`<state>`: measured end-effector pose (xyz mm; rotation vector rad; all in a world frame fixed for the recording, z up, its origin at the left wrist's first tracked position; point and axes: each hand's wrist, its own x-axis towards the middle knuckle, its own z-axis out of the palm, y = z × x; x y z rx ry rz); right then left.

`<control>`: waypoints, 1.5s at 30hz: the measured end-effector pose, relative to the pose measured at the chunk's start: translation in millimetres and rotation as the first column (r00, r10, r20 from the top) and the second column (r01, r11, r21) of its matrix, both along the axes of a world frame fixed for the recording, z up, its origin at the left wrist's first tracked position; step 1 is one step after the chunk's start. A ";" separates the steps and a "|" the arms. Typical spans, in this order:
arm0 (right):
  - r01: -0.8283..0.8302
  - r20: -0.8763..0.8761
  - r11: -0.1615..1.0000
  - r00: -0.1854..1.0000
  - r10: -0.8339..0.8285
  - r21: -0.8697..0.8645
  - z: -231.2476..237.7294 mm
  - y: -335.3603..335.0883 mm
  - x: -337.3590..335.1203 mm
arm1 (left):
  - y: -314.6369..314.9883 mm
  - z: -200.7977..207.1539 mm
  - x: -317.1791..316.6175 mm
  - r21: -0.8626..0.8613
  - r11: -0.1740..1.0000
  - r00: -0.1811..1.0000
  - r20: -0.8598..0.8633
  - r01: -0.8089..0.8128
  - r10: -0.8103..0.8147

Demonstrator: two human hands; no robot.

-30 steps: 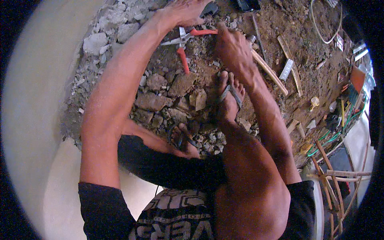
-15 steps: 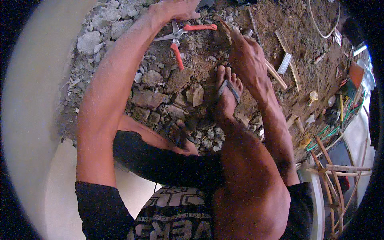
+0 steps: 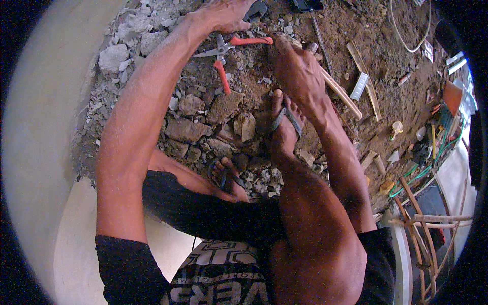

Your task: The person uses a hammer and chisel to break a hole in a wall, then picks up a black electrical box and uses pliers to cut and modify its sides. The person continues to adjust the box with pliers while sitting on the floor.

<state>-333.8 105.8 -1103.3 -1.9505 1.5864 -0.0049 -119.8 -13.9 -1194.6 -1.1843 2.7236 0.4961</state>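
My left hand (image 3: 229,16) is at the top edge, thumb and a finger apart, beside a dark curved piece (image 3: 257,10) whose kind I cannot tell. Just below it, red-handled snips (image 3: 221,50) lie spread on the rubble. The tip of their upper handle comes close to my right hand (image 3: 297,68), which is palm down over the soil with its fingers largely hidden. Alongside that hand lies a hammer, its wooden handle (image 3: 343,95) pointing down right and its metal head (image 3: 310,48) partly covered. Near my right wrist is my sandalled foot (image 3: 285,119).
Broken concrete (image 3: 114,55) and stones (image 3: 188,128) lie along the pale wall (image 3: 46,101). Right of the hammer are a wooden strip (image 3: 368,81), a white perforated piece (image 3: 359,86) and a thin rod (image 3: 322,43). Green cords (image 3: 421,170) and tied sticks (image 3: 422,218) stand farther right.
My right hand has moved left, closer to the snips' upper handle, uncovering more of the hammer's handle. The view has shifted slightly; the snips stay lying in place.
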 end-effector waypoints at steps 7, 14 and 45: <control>0.164 0.142 0.983 0.978 -0.152 -0.078 -24.1 -1.6 10.9 | -1.1 14.8 -5.4 0.159 0.983 0.995 0.049 -0.091 0.084; 0.076 0.055 0.982 0.996 -0.067 -0.173 -31.5 -12.4 15.4 | -2.6 21.3 -3.3 0.191 0.978 0.996 0.049 -0.082 0.074; 0.118 0.120 0.990 0.985 -0.127 0.078 -10.5 -18.0 28.9 | 0.1 23.6 -4.0 0.094 0.995 0.999 0.037 -0.035 0.031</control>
